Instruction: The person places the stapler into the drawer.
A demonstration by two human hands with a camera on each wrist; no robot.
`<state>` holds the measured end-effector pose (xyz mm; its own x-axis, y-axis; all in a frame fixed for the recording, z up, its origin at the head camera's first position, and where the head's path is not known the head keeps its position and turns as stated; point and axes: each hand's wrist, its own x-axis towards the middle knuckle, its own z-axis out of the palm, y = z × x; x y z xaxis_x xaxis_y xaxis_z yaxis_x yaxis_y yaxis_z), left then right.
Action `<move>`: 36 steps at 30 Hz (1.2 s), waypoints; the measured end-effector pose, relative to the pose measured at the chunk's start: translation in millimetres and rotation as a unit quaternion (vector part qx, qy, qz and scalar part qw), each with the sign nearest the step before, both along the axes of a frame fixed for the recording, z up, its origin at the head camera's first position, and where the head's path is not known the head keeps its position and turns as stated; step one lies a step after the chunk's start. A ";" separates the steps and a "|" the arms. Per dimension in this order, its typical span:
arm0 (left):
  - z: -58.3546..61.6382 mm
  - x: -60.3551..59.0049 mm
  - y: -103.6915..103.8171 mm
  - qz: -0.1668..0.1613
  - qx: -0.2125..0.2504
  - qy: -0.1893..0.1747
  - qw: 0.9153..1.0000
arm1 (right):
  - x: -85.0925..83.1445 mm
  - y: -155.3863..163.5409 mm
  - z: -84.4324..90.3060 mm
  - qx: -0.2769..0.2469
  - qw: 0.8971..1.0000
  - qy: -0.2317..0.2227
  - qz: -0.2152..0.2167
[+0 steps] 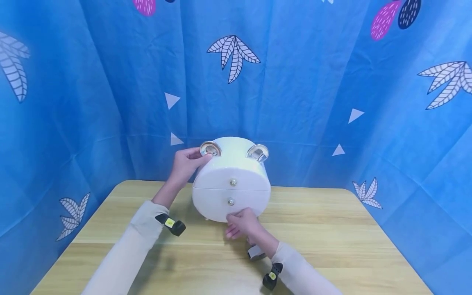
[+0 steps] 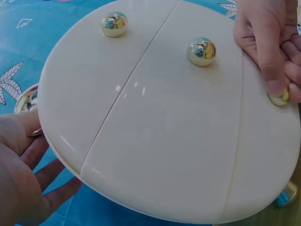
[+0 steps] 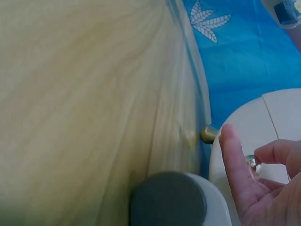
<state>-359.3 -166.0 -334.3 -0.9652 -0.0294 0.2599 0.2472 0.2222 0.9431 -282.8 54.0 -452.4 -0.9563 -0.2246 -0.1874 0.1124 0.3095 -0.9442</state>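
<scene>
A glossy white oval box with drawers (image 1: 210,200) stands on the table, two gold cup-shaped ears on its top. My left hand (image 1: 187,166) pinches the left ear (image 1: 210,148) between thumb and fingers; in the left wrist view other fingers lie along the box's side. Low on the front, my right hand (image 1: 244,223) pinches the lowest round gold knob (image 2: 281,96) with its thumb against it, mostly covering it. Two more knobs, the upper (image 1: 233,182) and the middle (image 1: 231,202), are untouched. The drawer fronts look flush.
Near my right wrist is a grey-ended object (image 1: 256,252) of unclear kind, its round end (image 3: 168,200) large in the right wrist view. Gold feet (image 2: 287,194) support the box. A blue patterned curtain (image 1: 295,102) surrounds the wooden table (image 1: 313,237).
</scene>
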 end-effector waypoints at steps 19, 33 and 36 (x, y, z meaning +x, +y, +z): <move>-5.6 -0.2 15.6 0.074 0.005 0.060 0.995 | -3.3 3.0 -4.5 0.022 0.999 0.016 -0.021; -4.2 1.6 13.8 0.059 -0.024 0.065 0.996 | -7.0 6.5 -1.2 0.023 0.999 0.006 -0.022; -4.3 1.2 13.1 0.057 -0.025 0.061 0.996 | -7.5 8.2 2.9 0.022 1.000 -0.011 -0.012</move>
